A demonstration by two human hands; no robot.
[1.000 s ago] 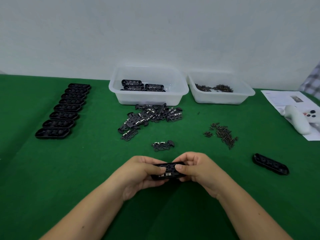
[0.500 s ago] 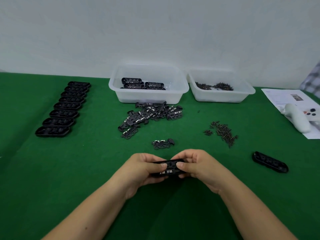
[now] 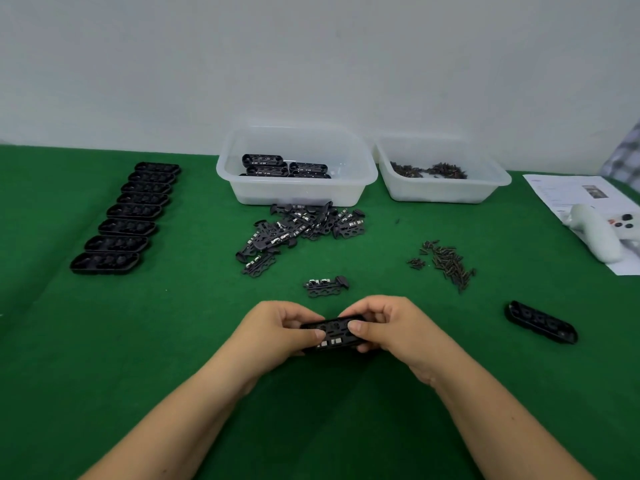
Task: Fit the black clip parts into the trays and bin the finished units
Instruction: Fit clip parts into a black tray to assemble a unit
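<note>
Your fingers (image 3: pixel 355 326) are still pinching the tray (image 3: pixel 332 336), thumbs now pressing the clip part home, six o'clock.

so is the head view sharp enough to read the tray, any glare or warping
Head view: even soft light, no glare; the tray between the left hand and right hand is fairly sharp, with faint shadow beneath; wide-angle bending shows at the table edges.

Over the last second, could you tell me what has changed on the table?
Little: both thumbs have shifted slightly inward on the black tray, which the left hand and right hand grip throughout. The loose clip part, clip pile and bins are unchanged.
</note>
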